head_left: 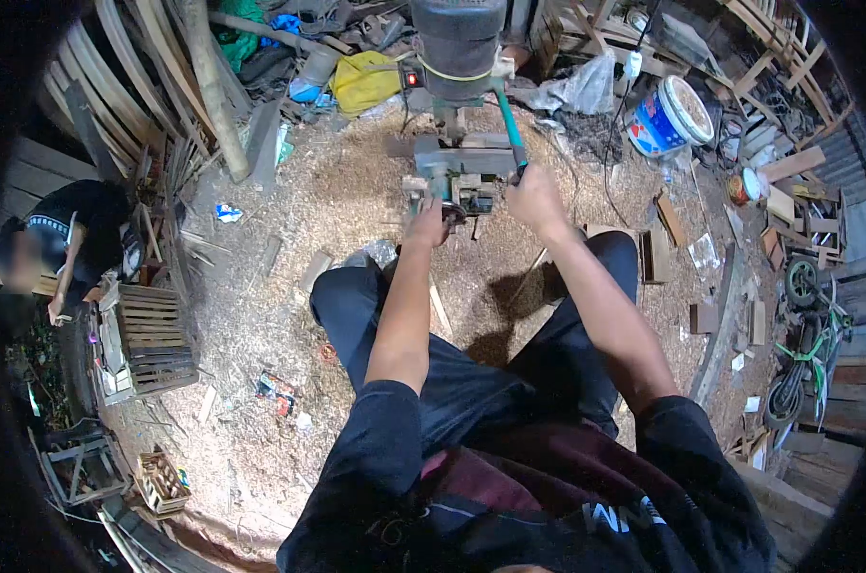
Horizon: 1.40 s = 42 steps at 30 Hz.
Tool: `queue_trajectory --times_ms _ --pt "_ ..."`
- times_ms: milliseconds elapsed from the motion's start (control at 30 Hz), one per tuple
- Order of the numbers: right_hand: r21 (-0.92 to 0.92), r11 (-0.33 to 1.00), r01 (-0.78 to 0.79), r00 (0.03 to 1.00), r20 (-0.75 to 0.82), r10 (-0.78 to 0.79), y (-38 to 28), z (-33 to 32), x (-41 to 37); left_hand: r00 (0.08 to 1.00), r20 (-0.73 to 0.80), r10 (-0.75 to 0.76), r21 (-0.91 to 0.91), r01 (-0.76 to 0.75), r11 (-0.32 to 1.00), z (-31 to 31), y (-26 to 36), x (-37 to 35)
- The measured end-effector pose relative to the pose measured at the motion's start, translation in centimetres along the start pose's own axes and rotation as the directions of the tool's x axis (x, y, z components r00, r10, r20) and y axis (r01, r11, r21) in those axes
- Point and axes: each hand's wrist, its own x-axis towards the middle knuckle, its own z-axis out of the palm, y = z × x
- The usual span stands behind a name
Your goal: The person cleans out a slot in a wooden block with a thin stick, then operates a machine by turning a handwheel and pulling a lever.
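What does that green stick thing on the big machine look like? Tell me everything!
The green lever is long, straight and thin, perhaps painted metal, with a dark lower end. It slants down from the right side of the machine towards the person, whose right hand grips the dark end, hiding its tip.

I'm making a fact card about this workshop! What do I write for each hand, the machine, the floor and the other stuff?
Left hand: at a small wheel; finger grip unclear
Right hand: holding the end of a green lever
Machine: dark housing, straight ahead
Floor: covered in wood shavings
Right side: blue-and-white bucket, green bike
Left side: another person, slatted crate
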Motion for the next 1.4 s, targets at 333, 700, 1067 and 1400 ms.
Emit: queue_trajectory --times_ms 333,700,1067,1400 --pt "0.111 0.993 -0.029 0.995 -0.096 0.039 7.6 11.9 -3.8 0.93 -0.357 0.086 -0.097 -0.129 0.987 2.8 -0.8 1.1" --pt "0.112 0.989 -0.098 0.969 -0.217 0.121 14.0 22.2 -2.1 0.888 -0.459 0.015 -0.238 -0.139 0.961 3.4 0.1 1.6" --pt "0.191 0.978 0.08 0.982 -0.183 -0.044 10.5 15.7 -3.3 0.876 -0.462 0.142 -0.259 -0.286 0.923 3.8 -2.6 0.5" --pt "0.457 0.636 0.622 0.772 -0.496 -0.398 -4.1 -7.2 3.9 0.881 -0.466 0.076 -0.172 -0.175 0.97 4.9 -6.6 -1.0"
